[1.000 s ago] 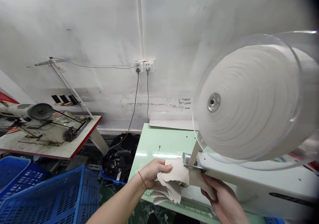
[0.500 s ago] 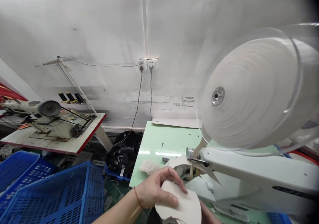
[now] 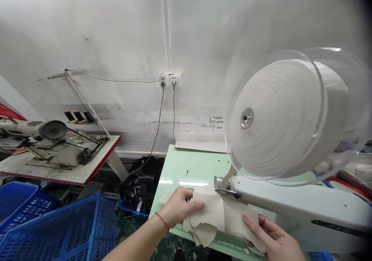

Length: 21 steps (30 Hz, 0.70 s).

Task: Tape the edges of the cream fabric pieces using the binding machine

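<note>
Several cream-coloured cut pieces (image 3: 207,210) are spread in front of the machine head. My left hand (image 3: 181,206) pinches their left part, thumb on top, a red cord round the wrist. At their right end, my right hand (image 3: 269,234) grips the material between thumb and fingers. Just beyond the pieces is the metal guide (image 3: 228,191) of the white machine (image 3: 290,206), with a cream tape running down to it from the large roll (image 3: 279,117). A small stack of similar pieces (image 3: 165,197) lies left of my left hand.
The green table (image 3: 186,164) carries the machine. Blue crates (image 3: 64,230) stand on the floor at the lower left, with a bin of black material (image 3: 142,183) beside the table. Another sewing machine (image 3: 58,145) is at the far left. Two plugs sit in wall sockets (image 3: 170,80).
The held pieces have spread out flatter in front of the machine. My right hand has come into view from beneath them, at their right end. The camera view has shifted slightly.
</note>
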Motion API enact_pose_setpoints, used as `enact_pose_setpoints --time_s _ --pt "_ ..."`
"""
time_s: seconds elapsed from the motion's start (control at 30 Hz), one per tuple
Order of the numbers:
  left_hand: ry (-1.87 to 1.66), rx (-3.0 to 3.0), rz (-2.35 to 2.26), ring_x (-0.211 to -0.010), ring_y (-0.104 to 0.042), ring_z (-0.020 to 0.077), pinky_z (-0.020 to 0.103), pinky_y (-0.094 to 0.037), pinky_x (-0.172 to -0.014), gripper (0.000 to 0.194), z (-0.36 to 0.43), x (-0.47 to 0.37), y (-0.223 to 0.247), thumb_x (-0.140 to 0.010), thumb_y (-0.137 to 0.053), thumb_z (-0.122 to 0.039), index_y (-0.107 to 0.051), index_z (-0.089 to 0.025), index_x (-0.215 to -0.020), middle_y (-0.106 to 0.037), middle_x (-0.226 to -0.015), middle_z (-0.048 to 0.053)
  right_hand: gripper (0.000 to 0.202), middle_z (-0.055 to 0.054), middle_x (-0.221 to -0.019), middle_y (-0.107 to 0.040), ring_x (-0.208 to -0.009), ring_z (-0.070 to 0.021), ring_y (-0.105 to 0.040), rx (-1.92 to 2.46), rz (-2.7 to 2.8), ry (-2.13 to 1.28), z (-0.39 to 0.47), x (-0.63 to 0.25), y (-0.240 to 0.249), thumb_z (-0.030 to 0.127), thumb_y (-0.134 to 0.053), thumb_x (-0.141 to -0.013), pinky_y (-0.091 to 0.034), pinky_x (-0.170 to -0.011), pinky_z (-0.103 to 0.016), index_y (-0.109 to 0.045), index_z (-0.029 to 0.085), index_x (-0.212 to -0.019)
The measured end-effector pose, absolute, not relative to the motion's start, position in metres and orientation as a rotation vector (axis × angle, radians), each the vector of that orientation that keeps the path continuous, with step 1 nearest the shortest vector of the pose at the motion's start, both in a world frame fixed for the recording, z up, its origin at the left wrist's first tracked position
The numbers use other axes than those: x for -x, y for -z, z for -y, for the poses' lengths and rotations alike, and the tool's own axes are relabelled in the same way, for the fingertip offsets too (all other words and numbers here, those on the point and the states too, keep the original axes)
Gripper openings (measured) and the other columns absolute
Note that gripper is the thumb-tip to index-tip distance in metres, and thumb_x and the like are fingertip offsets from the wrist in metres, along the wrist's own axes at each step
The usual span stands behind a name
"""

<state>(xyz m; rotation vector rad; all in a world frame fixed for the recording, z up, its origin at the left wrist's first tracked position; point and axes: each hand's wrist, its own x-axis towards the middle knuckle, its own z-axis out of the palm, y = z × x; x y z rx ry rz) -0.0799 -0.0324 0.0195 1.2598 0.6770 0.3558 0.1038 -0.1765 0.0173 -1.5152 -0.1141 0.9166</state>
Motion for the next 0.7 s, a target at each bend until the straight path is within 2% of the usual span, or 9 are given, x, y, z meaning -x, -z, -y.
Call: enact_pose_setpoints --time_s 0.13,0.27,0.5,0.6,0.7 --pt "-0.265 -1.124 -0.725 -0.063 -0.057 0.0143 0.026 -0.044 -0.057 0.059 0.021 0.075 -0.005 -0.048 -0.083 -0.058 -0.068 -0.009 -0.077 -0.065 -0.075 0.006 0.051 -0.003 -0.077 -0.068 -0.075 -0.0202 -0.056 1.431 -0.008 -0.954 0.165 -0.104 -0.01 0.04 -0.093 -0.032 -0.05 -0.046 -0.021 -0.073 0.017 -0.074" --pt "-0.24 -1.064 -0.698 -0.062 -0.058 0.014 0.026 -0.046 -0.056 0.057 0.014 0.076 -0.004 -0.048 -0.085 -0.056 -0.068 -0.009 -0.076 -0.065 -0.073 0.006 0.051 -0.001 -0.079 -0.066 -0.079 -0.0194 -0.055 1.412 -0.041 -0.995 0.163 -0.107 -0.007 0.038 -0.094 -0.032 -0.05 -0.049 -0.019 -0.072 0.019 -0.075" --pt "-0.194 -1.0 -0.669 -0.061 -0.061 0.015 0.026 -0.047 -0.055 0.056 0.001 0.067 0.016 -0.049 -0.087 -0.05 -0.068 -0.006 -0.078 -0.066 -0.072 0.009 0.052 -0.002 -0.094 -0.071 -0.085 -0.0195 -0.058 1.396 0.004 -1.009 0.154 -0.114 0.003 0.04 -0.092 -0.04 -0.05 -0.05 -0.019 -0.072 0.021 -0.085" --pt "-0.21 -0.936 -0.661 -0.06 -0.06 0.014 0.025 -0.047 -0.054 0.058 -0.007 0.06 0.021 -0.046 -0.089 -0.048 -0.068 -0.004 -0.078 -0.065 -0.071 0.009 0.053 0.001 -0.079 -0.071 -0.069 -0.0168 -0.058 1.334 -0.044 -0.961 0.144 -0.12 0.006 0.033 -0.094 -0.033 -0.049 -0.045 -0.021 -0.071 0.02 -0.08" --pt "-0.227 -0.894 -0.653 -0.063 -0.061 0.0134 0.024 -0.048 -0.056 0.056 -0.005 0.061 0.02 -0.048 -0.088 -0.048 -0.068 -0.004 -0.076 -0.065 -0.074 0.01 0.049 0.004 -0.059 -0.064 -0.051 -0.0125 -0.05 1.245 -0.076 -0.945 0.138 -0.121 0.008 0.026 -0.094 -0.03 -0.047 -0.04 -0.022 -0.069 0.02 -0.072"
